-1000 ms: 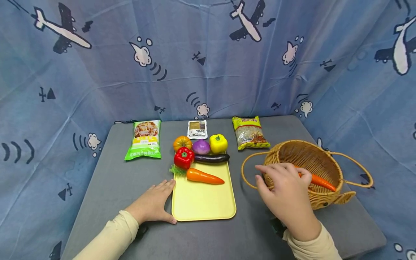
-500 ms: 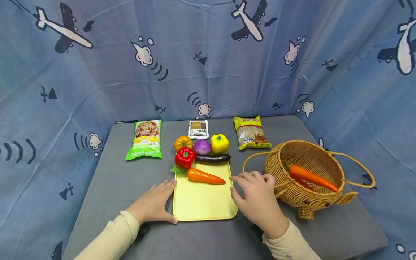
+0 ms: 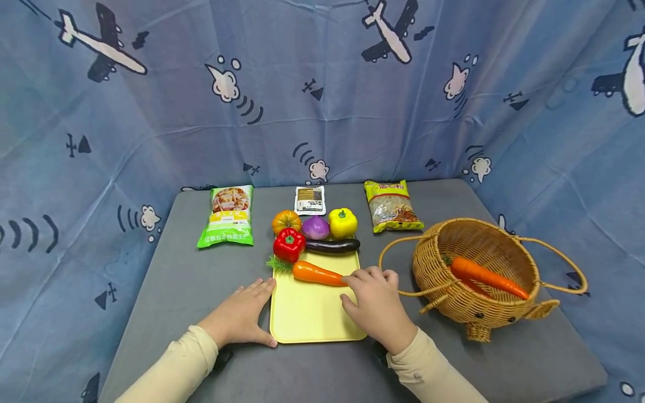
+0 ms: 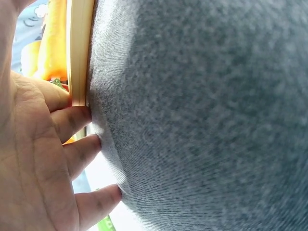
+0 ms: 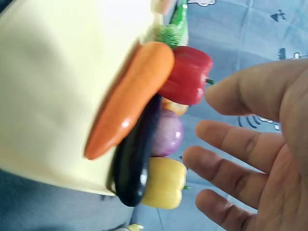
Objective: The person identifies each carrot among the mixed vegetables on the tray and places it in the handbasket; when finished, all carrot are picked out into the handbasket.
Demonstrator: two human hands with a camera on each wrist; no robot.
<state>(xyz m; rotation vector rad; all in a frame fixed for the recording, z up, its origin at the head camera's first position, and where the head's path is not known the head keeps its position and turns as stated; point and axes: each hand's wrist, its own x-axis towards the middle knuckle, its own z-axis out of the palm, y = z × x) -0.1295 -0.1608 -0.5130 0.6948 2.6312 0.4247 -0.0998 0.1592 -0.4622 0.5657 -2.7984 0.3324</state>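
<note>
A pale yellow tray (image 3: 317, 319) lies on the grey table, and my left hand (image 3: 239, 318) rests against its left edge with fingers spread. Over the tray's right side hovers my right hand (image 3: 379, 305), its fingers loosely bent and holding nothing. Close to its fingertips is the tip of an orange carrot (image 3: 314, 273). In the right wrist view, a gap shows between those fingers and the vegetables. Behind the carrot are a red bell pepper (image 3: 289, 244) and an eggplant (image 3: 332, 246). A purple onion (image 3: 316, 228), a yellow bell pepper (image 3: 342, 223) and an orange pumpkin-like vegetable (image 3: 286, 222) sit farther back.
On the right stands a wicker basket (image 3: 428, 268) with looped handles; another carrot (image 3: 489, 277) lies inside. Along the back are a green food bag (image 3: 229, 215), a small white packet (image 3: 309, 200) and a yellow bag (image 3: 393, 207). A blue curtain (image 3: 282, 151) hangs behind the table.
My right hand has moved left from over the basket to above the tray, leaving a carrot in the basket. My left hand has stayed at the tray's edge.
</note>
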